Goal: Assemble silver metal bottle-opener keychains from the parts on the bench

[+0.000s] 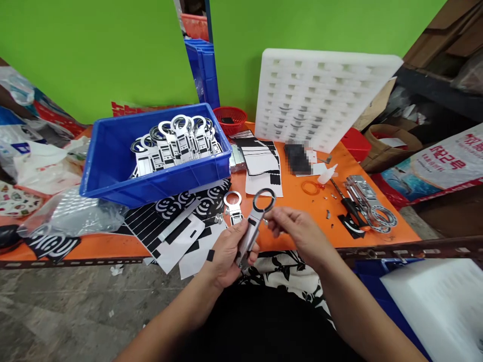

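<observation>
In my left hand (226,254) is a silver ring-topped metal bracket (250,232), tilted with its dark ring up and to the right. My fingers and thumb wrap round its flat body. My right hand (292,225) is just right of the ring, thumb and fingers pinched together; I cannot make out what they hold, if anything. A small black square (210,255) is on my left hand near the wrist. Just behind the held piece, another silver ring-topped bracket (233,199) lies flat on the orange table (292,236).
A blue bin (151,188) at left holds several ring-topped brackets (181,143). Black and white adhesive sheets (181,241) overhang the front edge. A white slotted foam board (302,95) leans at the back. Black-handled tool (350,205) and metal parts (362,191) lie right.
</observation>
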The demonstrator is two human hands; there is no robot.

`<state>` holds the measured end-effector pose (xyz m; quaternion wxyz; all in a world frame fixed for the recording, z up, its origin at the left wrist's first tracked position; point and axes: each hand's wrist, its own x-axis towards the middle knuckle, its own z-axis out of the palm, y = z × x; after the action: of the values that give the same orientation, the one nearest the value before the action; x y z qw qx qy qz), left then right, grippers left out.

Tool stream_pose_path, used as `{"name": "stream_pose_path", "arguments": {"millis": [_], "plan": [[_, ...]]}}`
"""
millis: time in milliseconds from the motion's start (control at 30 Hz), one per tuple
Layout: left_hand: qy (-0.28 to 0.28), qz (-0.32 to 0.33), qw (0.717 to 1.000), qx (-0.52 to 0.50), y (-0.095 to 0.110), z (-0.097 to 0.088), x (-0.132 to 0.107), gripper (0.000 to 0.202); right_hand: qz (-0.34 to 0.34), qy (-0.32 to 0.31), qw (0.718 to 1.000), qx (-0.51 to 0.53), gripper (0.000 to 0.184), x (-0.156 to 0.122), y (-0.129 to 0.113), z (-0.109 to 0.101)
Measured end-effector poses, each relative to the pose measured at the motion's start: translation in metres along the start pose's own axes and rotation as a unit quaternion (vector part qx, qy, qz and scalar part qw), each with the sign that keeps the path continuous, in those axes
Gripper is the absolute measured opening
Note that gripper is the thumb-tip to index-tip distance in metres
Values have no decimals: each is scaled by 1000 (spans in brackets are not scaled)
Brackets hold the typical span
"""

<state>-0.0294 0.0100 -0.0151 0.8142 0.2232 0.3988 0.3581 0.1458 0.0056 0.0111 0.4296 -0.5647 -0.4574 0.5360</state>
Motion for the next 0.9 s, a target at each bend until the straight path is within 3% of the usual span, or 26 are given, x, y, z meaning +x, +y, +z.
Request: {"name": "stream_pose_path", "arguments": {"millis": [67, 133, 267, 500, 900], "plan": [[35, 28, 999, -20, 6, 0, 0, 37, -48, 86, 991, -86, 32, 3, 5, -18], [62, 45, 996, -50, 9, 1, 2, 32, -92, 131, 959, -234, 19, 6, 15, -32], [75, -1, 992, -105, 8, 13, 6, 33, -94, 49, 904, -415, 17, 9, 37, -31], [124, -23, 988, -94, 6, 27, 8, 31, -95, 5, 874, -477, 11, 25, 40, -10], [116, -31, 990, -77, 7, 24, 14, 33, -77, -23, 886, -458, 5, 40, 39, -12]]}}
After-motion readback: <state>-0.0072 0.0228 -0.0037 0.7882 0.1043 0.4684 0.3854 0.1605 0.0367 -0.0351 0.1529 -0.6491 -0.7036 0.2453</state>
